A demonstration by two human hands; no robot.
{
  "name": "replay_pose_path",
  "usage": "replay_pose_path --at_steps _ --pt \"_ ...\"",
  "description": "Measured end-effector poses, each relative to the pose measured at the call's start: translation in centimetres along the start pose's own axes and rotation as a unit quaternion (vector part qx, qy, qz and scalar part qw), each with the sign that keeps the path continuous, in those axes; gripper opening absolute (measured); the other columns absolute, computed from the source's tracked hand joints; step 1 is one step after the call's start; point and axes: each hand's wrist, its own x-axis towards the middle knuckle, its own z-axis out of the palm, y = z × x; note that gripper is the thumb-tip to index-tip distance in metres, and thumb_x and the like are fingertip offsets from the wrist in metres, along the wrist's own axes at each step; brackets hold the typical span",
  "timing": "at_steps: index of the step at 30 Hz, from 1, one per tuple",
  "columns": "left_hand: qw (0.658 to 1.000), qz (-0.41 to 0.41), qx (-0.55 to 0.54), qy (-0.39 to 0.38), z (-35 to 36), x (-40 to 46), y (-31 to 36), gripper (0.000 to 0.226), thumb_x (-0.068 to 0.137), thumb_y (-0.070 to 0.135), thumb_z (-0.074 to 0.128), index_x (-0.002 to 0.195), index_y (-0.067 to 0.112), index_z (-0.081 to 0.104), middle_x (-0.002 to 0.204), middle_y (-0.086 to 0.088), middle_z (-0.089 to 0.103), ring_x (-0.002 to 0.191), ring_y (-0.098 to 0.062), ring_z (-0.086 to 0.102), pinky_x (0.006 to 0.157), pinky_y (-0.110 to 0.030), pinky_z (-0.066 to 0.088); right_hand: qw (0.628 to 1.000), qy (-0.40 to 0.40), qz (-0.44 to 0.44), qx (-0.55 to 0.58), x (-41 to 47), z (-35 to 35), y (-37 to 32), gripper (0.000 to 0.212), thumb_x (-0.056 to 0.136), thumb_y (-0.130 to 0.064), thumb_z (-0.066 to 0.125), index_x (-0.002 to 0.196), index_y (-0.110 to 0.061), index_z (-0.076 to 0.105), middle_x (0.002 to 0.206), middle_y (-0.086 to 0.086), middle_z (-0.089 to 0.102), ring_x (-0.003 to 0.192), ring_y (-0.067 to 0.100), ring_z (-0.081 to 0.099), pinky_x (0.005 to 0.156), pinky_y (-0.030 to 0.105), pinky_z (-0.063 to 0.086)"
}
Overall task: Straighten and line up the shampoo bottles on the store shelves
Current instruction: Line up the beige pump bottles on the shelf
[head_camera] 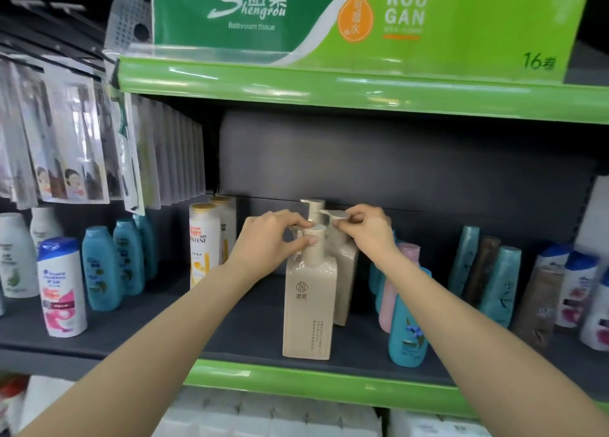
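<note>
our left hand (275, 235) pinches the pump on the front beige bottle (309, 305) at the shelf (230, 324) edge, while our right hand (365, 229) grips the sideways-pointing pump (333, 215) of the bottle directly behind.

On the dark grey shelf with a green front edge (329, 375), the left hand (268, 239) curls its fingers round the pump head of the front square beige plastic pump bottle (309, 308). The right hand (365, 227) pinches the spout of the beige pump bottle just behind (346, 272); a third pump top shows behind them. Teal bottles (102, 268) and a white bottle with a blue cap (62, 288) stand to the left, a teal flower-printed bottle (408, 331) to the right, and a green bathroom-tissue pack (329, 14) sits on the shelf above.
</note>
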Motion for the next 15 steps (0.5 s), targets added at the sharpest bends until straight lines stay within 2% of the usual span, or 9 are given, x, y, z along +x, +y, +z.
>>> replay_pose_path --at_steps 4,7,10,13,15 --pt "0.998 0.003 0.06 0.029 0.5 -0.1 0.7 0.031 0.082 0.047 0.062 0.107 0.028 0.066 0.099 0.01 0.067 0.094 -0.015 0.057 0.087 -0.035 0.041 1.0 0.017 -0.005 -0.005 -1.1 -2.1 -0.9 0.03 0.072 -0.026 0.08 0.095 -0.01 0.069 0.084 0.006 0.072 0.085 0.018 0.064 0.08 0.033 0.051" --pt "0.997 -0.001 0.063 0.037 0.7 -0.4 0.9 0.03 0.083 0.045 0.061 0.108 0.027 0.064 0.099 0.009 0.066 0.096 -0.016 0.055 0.087 -0.036 0.041 0.999 0.03 -0.004 -0.018 -2.4 -3.8 -1.5 0.027 0.072 -0.027 0.08 0.093 -0.013 0.069 0.077 -0.001 0.068 0.086 0.017 0.065 0.081 0.035 0.053" --pt "0.998 -0.012 0.059 0.037 0.6 -0.7 1.0 0.03 0.085 0.043 0.061 0.11 0.027 0.063 0.101 0.009 0.066 0.097 -0.017 0.053 0.087 -0.034 0.039 0.999 0.037 0.004 -0.009 -4.0 -5.3 -1.7 0.027 0.072 -0.027 0.08 0.093 -0.013 0.069 0.078 -0.003 0.07 0.083 0.013 0.065 0.075 0.03 0.053" --pt "0.998 -0.027 0.056 0.028 0.6 -0.6 1.5 0.03 0.086 0.042 0.06 0.112 0.027 0.062 0.105 0.008 0.065 0.101 -0.018 0.051 0.085 -0.033 0.035 1.0 0.028 -0.001 0.002 -5.3 -6.3 -2.0 0.021 0.073 -0.024 0.079 0.09 -0.016 0.07 0.077 -0.005 0.07 0.07 0.007 0.062 0.067 0.021 0.051" --pt "0.997 -0.035 0.058 0.021 0.6 -0.6 1.8 0.031 0.087 0.042 0.059 0.114 0.027 0.061 0.106 0.006 0.065 0.103 -0.018 0.051 0.086 -0.033 0.036 0.999 0.03 0.008 0.024 -6.0 -6.8 -2.3 0.014 0.073 -0.021 0.079 0.083 -0.02 0.07 0.076 -0.006 0.069 0.069 0.009 0.063 0.073 0.029 0.056"
